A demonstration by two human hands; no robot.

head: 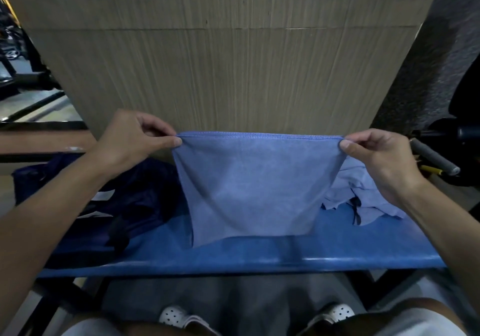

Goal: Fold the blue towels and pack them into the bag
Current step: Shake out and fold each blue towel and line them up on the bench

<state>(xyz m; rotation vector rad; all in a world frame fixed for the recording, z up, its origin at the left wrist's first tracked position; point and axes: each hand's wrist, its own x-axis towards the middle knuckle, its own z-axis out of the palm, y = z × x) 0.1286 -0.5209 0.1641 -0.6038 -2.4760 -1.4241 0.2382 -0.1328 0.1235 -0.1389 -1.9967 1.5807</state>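
Observation:
I hold a blue towel (249,187) stretched out in the air above a blue table (337,247). My left hand (135,138) pinches its top left corner and my right hand (376,159) pinches its top right corner. The towel hangs down flat, its lower edge near the table top. A crumpled pile of more blue towels (363,195) lies on the table to the right, partly behind the held towel. A dark navy bag (109,206) with white marks lies slumped on the table's left side.
A tall wood-grain panel (233,63) stands right behind the table. Grey-handled tools (433,159) lie at the right edge beside a black chair. My legs and white shoes (176,315) show below the table's front edge.

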